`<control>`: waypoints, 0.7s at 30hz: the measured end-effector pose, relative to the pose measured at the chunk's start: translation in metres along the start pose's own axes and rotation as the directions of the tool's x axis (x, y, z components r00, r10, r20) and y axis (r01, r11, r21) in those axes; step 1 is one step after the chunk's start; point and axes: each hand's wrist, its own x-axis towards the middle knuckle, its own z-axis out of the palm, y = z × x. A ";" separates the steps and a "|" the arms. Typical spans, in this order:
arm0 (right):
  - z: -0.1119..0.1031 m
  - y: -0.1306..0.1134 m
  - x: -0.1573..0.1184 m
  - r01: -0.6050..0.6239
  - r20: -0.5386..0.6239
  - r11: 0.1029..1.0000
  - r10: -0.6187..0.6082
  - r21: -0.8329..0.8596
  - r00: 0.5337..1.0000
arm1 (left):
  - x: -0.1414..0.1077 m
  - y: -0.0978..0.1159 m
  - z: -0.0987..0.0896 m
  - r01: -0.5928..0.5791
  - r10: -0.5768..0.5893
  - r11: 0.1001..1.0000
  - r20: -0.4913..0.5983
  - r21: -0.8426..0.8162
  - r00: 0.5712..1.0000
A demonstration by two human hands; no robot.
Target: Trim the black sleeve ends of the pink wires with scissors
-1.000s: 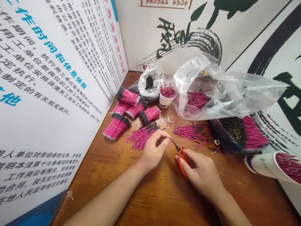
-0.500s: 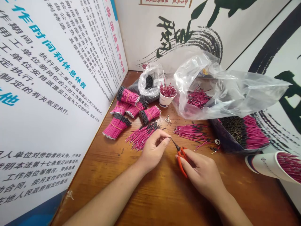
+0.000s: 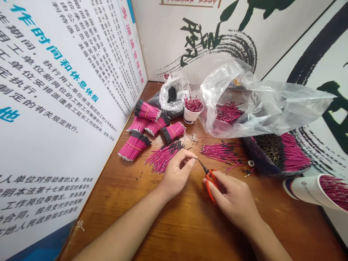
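My right hand (image 3: 231,194) is closed around orange-handled snips (image 3: 210,181), whose dark narrow blades point up and left. Their tip meets the fingertips of my left hand (image 3: 179,170), where thumb and forefinger pinch something too small to make out. Just behind my left hand lies a loose pile of pink wires with black ends (image 3: 163,156). A second loose spread of pink wires (image 3: 220,151) lies beyond the snips. Between the two piles, slightly farther back, sit a few small pale rings (image 3: 194,137).
Rubber-banded wire bundles (image 3: 134,145) are stacked at the left. Behind them stand a bag of black pieces (image 3: 174,92) and a paper cup of wires (image 3: 192,115). A clear plastic bag (image 3: 266,105) covers the back right, above a dark box (image 3: 272,168). Another cup (image 3: 304,188) lies tilted at right.
Both hands and the snips hold nearly the same position. The whole view has shifted very slightly.
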 end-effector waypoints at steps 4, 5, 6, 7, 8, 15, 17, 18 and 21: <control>0.000 -0.001 0.000 0.001 -0.004 1.000 -0.001 0.008 1.000 | 0.000 0.001 0.000 -0.011 0.011 1.000 0.010 0.010 1.000; -0.001 -0.001 0.000 0.001 -0.002 1.000 -0.001 0.008 1.000 | 0.000 0.001 0.000 -0.013 0.013 1.000 0.011 0.015 1.000; -0.001 -0.001 0.000 0.001 -0.001 1.000 -0.001 0.009 1.000 | 0.000 0.001 0.000 -0.015 0.015 1.000 0.011 0.021 1.000; -0.001 -0.001 0.000 0.002 0.002 1.000 -0.002 0.011 1.000 | 0.000 0.001 -0.001 -0.016 0.015 0.999 0.012 0.028 1.000; -0.001 -0.001 0.000 0.002 0.005 1.000 -0.002 0.013 1.000 | 0.000 0.001 -0.001 -0.015 0.015 0.999 0.014 0.035 1.000; -0.004 0.001 0.001 0.035 -0.028 0.998 -0.036 -0.055 0.999 | 0.001 -0.001 -0.001 -0.033 0.032 0.998 0.020 0.049 0.999; -0.004 0.001 0.001 0.034 -0.030 0.997 -0.036 -0.065 0.999 | 0.001 -0.001 -0.001 -0.033 0.032 0.998 0.018 0.051 0.999; -0.005 0.001 0.001 0.029 -0.024 0.998 -0.030 -0.062 0.999 | 0.001 -0.001 -0.001 -0.031 0.030 0.998 0.017 0.052 0.999; -0.006 0.000 0.002 0.009 -0.002 0.999 -0.009 -0.043 1.000 | 0.001 -0.001 -0.001 -0.023 0.023 0.998 0.012 0.051 1.000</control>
